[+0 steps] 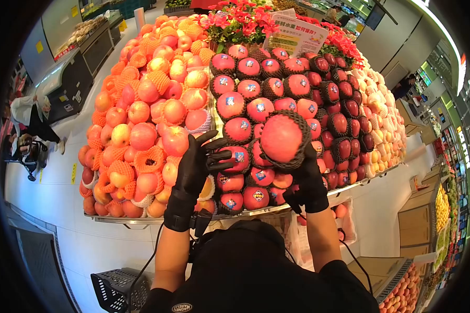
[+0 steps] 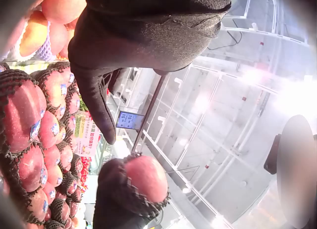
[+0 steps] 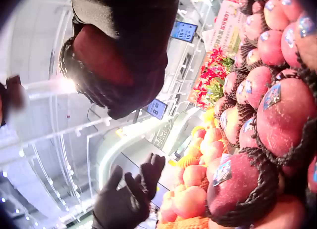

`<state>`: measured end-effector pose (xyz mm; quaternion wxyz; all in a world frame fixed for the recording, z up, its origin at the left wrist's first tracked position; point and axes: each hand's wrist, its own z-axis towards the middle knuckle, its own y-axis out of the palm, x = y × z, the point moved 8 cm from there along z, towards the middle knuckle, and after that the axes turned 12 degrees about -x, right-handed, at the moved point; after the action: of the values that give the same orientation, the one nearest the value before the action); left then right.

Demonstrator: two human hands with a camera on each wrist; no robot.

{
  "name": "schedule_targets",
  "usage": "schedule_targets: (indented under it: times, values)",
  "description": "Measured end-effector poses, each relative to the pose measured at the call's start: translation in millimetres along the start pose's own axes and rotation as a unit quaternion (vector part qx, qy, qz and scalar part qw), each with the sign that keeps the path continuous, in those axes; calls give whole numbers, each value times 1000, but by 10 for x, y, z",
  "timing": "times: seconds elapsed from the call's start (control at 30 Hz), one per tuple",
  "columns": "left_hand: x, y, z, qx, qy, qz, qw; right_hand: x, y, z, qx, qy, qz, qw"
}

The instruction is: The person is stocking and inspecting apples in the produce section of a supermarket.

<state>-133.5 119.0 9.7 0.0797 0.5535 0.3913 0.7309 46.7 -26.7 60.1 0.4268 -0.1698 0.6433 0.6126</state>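
Observation:
In the head view my black-gloved right hand (image 1: 309, 180) holds up a large red apple (image 1: 281, 139) in a black foam net, above the netted, stickered apples (image 1: 238, 129). The glove grips it from the right and below. The left wrist view shows the same apple (image 2: 147, 178) from the side, with the net around its lower part. My left hand (image 1: 192, 166), also gloved, hovers with fingers spread over the line between the stickered apples and the orange-netted apples (image 1: 142, 136). It holds nothing; in the right wrist view the left hand (image 3: 124, 202) has its fingers loosely bent.
Dark red apples (image 1: 339, 123) and pale netted fruit (image 1: 384, 115) fill the stand's right side. Red flowers (image 1: 240, 23) and a printed sign (image 1: 297, 35) stand behind. A black basket (image 1: 117, 289) is at lower left on the floor, and a stroller (image 1: 28, 156) stands farther left.

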Motion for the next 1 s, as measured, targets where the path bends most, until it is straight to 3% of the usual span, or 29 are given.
schedule_targets:
  times: [0.07, 0.17, 0.2, 0.3, 0.37, 0.43, 0.47, 0.5, 0.57, 0.63, 0.7, 0.77, 1.0]
  values:
    - [-73, -13, 33, -4, -12, 6, 1000, -215, -20, -136, 48, -61, -210, 975]
    - [-107, 133, 81, -16, -18, 15, 1000, -411, -134, -189, 69, -128, -407, 902]
    - [-147, 141, 121, -27, -14, 17, 999, -429, -189, -187, 56, -137, -413, 899]
    - [-290, 97, 171, -30, -19, 16, 999, -327, -376, -193, 57, -91, -288, 952]
    - [-335, 71, 211, -25, -21, 14, 999, -376, -312, -184, 31, -89, -352, 931]
    - [-358, 77, 226, -17, -24, 15, 999, -502, -33, -231, -27, -133, -588, 797]
    - [-382, 58, 240, -9, -28, 17, 999, -324, -441, -193, -70, -81, -496, 861]
    - [-410, 35, 249, -1, -32, 18, 999, -313, -503, -166, -58, -54, -373, 925]
    - [-435, -25, 265, 7, -21, 12, 1000, -242, -545, -143, -29, 5, -104, 994]
    - [-437, -107, 290, 25, -13, 5, 1000, -309, -701, -145, 39, -18, -182, 982]
    - [-447, -218, 269, 54, -11, 0, 998, -406, -843, -107, 48, -27, -215, 975]
    - [-452, -340, 253, 74, -3, -11, 997, -585, -989, -88, 3, -20, -203, 979]
    - [-506, -541, 239, 106, 30, -32, 993, -1207, -784, 227, 6, -20, -477, 879]
